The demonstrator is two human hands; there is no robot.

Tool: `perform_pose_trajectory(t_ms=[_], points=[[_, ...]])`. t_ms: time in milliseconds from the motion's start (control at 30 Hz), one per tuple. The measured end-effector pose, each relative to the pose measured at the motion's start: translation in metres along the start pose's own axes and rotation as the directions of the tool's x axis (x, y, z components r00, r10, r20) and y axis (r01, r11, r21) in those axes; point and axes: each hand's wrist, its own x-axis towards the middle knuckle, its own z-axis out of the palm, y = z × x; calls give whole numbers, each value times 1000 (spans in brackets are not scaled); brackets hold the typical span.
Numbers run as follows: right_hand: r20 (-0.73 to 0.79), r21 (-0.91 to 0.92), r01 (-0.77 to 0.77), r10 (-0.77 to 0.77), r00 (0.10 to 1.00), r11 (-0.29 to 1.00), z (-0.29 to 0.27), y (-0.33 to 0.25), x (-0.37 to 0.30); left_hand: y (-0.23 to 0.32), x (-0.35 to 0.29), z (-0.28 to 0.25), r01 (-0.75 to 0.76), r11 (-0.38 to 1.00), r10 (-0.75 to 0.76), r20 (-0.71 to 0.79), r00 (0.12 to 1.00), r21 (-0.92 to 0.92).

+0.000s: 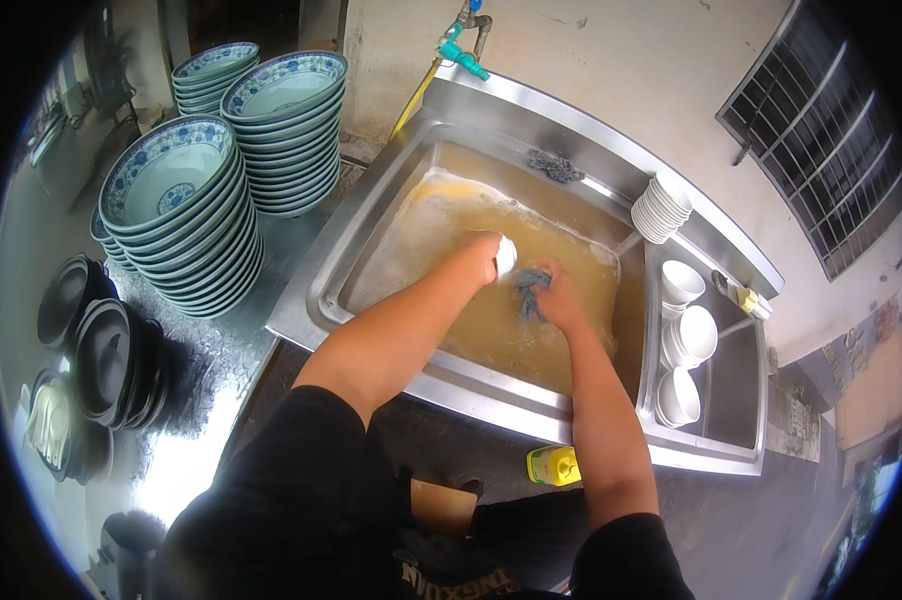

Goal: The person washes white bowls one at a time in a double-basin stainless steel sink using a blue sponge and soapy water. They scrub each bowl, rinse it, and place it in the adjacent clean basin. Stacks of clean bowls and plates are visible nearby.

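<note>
Over the murky, sudsy water of a steel sink, my left hand grips a small white bowl, tilted on its side. Just right of it, my right hand has its fingers closed on a wet blue-grey cloth. The cloth hangs down to the water and is a little apart from the bowl. The far side of the bowl and some of my fingertips are hidden.
Tall stacks of blue-patterned bowls and black bowls stand on the left steel table. White bowls line the sink's right divider, with stacked white cups behind. A dark scouring pad lies at the back rim, near a teal tap. A yellow bottle stands below the front edge.
</note>
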Motion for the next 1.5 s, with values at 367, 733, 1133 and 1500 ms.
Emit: perform_pose_trajectory(t_ms=[367, 733, 1133, 1500], points=[[-550, -362, 401, -540, 637, 842, -15, -51, -1, 7, -77, 50, 72, 973, 6, 335, 942, -219], [-97, -325, 116, -155, 983, 939, -5, 39, -4, 31, -106, 52, 4, 959, 73, 260, 963, -284], [-525, 269, 218, -46, 850, 938, -9, -50, -8, 25, -56, 31, -142, 990, 142, 49, 989, 9], [-585, 43, 317, -233, 777, 948, -15, -34, 4, 7, -72, 47, 28, 992, 20, 376, 926, -123]])
